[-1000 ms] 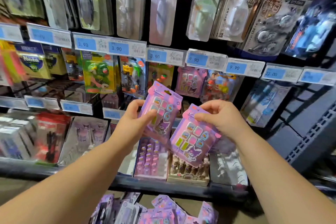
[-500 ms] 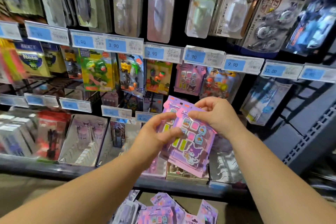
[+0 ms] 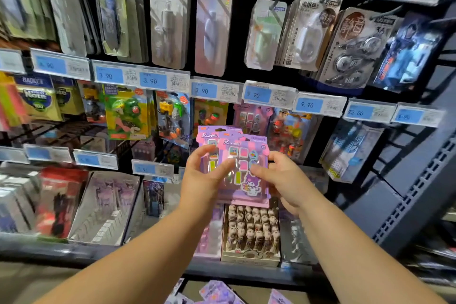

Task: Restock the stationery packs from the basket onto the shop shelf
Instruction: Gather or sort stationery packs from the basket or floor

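**Shop shelving with two purple packs held up in front of it**

Dark shop shelving point(image 3: 74, 252) fills the frame, hung with carded stationery and lined with blue price tags point(image 3: 153, 80). At the centre, a person's two bare hands hold up two matching stationery packs, overlapped and upright, clear of the shelf and not yet hung.

The front pack point(image 3: 244, 180) is a lilac card with a pink band across the top and "Kuromi" in white script. A clear blister shows small pink, blue and green square pieces, with a purple-hooded cartoon figure at the lower right. The rear pack point(image 3: 209, 134) peeks out up and to the left, showing the same pink band and script.

The left grip point(image 3: 202, 180) is curled round the left edge of the pair, thumb pressed on the front pack's blister. The right grip point(image 3: 286, 180) pinches the front pack's right edge, thumb on its face.

Just above and behind, a similar purple pack point(image 3: 249, 118) hangs on the display. Below the hands sits a tray of small figures point(image 3: 251, 229). More purple packs point(image 3: 217, 291) lie at the bottom edge of the frame.
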